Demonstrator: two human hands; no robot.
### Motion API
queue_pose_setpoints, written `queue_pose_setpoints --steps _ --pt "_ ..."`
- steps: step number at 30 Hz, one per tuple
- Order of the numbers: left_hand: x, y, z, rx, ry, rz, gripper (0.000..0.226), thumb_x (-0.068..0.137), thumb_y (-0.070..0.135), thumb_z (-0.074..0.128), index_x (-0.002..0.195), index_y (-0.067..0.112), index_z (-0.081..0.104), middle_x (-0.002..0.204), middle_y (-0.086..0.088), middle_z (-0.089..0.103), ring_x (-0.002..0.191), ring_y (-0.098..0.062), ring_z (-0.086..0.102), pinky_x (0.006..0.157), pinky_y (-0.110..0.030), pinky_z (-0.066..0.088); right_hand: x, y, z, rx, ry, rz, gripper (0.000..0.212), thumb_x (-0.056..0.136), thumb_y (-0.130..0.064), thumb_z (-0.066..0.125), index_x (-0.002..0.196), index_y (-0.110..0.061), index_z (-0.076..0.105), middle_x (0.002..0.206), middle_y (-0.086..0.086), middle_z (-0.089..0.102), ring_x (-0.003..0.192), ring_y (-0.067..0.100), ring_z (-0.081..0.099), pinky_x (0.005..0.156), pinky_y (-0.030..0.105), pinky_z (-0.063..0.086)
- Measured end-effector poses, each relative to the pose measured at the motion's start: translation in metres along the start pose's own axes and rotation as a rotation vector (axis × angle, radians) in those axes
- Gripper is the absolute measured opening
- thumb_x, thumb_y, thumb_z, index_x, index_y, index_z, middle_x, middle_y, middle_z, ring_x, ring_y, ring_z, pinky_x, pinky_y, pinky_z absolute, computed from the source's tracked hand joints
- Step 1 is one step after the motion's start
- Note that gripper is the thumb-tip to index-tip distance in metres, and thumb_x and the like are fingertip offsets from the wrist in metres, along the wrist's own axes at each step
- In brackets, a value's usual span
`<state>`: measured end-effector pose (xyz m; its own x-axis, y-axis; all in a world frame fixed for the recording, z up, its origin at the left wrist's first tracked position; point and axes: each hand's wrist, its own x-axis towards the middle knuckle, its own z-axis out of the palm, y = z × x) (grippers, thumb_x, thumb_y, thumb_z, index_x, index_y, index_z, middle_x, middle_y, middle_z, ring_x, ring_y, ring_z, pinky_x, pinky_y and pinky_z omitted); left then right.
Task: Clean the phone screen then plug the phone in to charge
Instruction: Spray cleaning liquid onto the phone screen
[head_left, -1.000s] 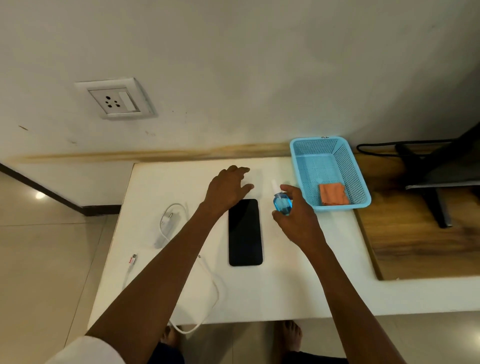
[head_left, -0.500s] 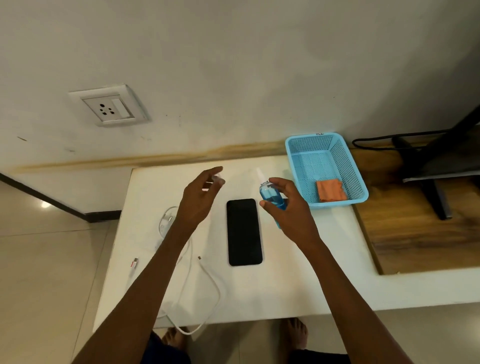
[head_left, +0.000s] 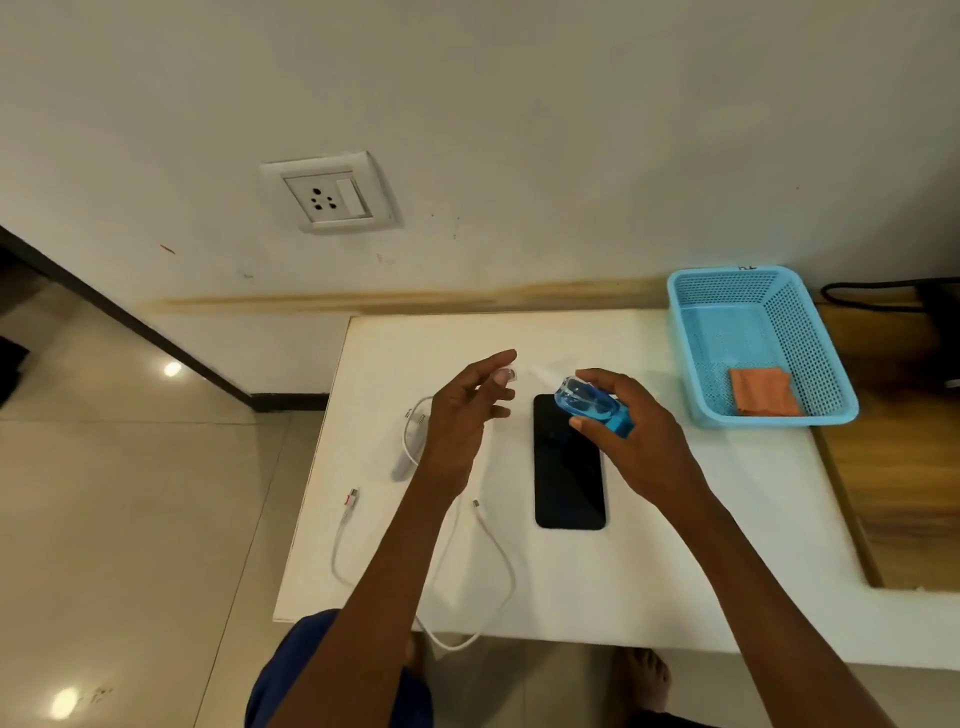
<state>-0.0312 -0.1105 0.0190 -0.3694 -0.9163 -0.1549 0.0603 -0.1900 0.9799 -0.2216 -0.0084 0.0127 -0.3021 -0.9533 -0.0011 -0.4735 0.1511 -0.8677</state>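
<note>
Lower centre: we see a white charging cable looping off the white desk. Centre: the phone lies flat, screen up. Over its upper end, the right hand grips a tilted blue spray bottle; the left hand pinches a small clear cap. Upper right: a blue basket holding an orange cloth. Upper left: a wall socket.

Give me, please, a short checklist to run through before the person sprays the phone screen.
1. Cap off the spray bottle: ok, the left hand holds a small clear cap.
2. Bottle gripped: ok, in the right hand.
3. Nozzle aimed at the phone: cannot tell.
4. Phone flat on the table: ok.
5. Cloth at hand: not ok, lying in the basket.
</note>
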Motion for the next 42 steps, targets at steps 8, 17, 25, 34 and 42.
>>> queue_pose_setpoints --steps 8,17,25,34,42 --pt "0.005 0.001 0.009 0.066 0.082 0.037 0.019 0.09 0.009 0.069 0.105 0.019 0.07 0.091 0.013 0.075 0.081 -0.004 0.068 0.073 -0.022 0.056 0.001 0.005 0.003 -0.147 0.01 -0.087 0.051 0.088 -0.032 0.073 0.133 -0.043 0.053 0.121 -0.023 0.053 0.109 -0.001 0.054 0.091 0.021 0.048" --pt "0.001 -0.003 0.019 0.08 0.188 0.043 0.022 0.09 0.025 0.07 0.11 0.017 0.075 0.102 -0.007 0.073 0.087 -0.015 0.062 0.087 -0.043 0.053 -0.006 0.0 0.01 -0.179 0.032 -0.071 0.046 0.091 -0.039 0.068 0.132 -0.037 0.049 0.117 -0.024 0.049 0.102 -0.006 0.049 0.08 0.003 0.034" --pt "0.0 0.005 0.026 0.065 0.161 0.071 0.022 0.089 0.027 0.069 0.11 0.021 0.076 0.104 -0.004 0.073 0.084 -0.008 0.061 0.077 -0.026 0.053 -0.01 -0.014 0.007 0.303 -0.083 0.237 0.037 0.091 -0.044 0.065 0.126 -0.031 0.062 0.114 -0.005 0.069 0.087 0.01 0.067 0.07 0.025 0.055" --pt "-0.004 0.004 0.059 0.294 -0.072 0.247 0.034 0.102 0.032 0.05 0.136 0.035 0.056 0.125 0.021 0.065 0.117 -0.005 0.06 0.093 -0.016 0.047 -0.006 -0.015 -0.019 0.755 0.126 0.335 0.035 0.099 -0.037 0.055 0.128 -0.017 0.063 0.119 0.014 0.07 0.094 0.028 0.07 0.079 0.032 0.055" --pt "-0.007 -0.021 0.062 0.706 -0.153 0.425 0.034 0.1 0.047 0.04 0.128 0.036 0.057 0.118 0.028 0.058 0.107 0.009 0.054 0.097 -0.004 0.035 -0.012 -0.019 -0.056 0.401 0.45 0.288 0.047 0.089 -0.025 0.072 0.133 -0.017 0.056 0.129 0.002 0.059 0.119 0.022 0.059 0.1 0.043 0.053"
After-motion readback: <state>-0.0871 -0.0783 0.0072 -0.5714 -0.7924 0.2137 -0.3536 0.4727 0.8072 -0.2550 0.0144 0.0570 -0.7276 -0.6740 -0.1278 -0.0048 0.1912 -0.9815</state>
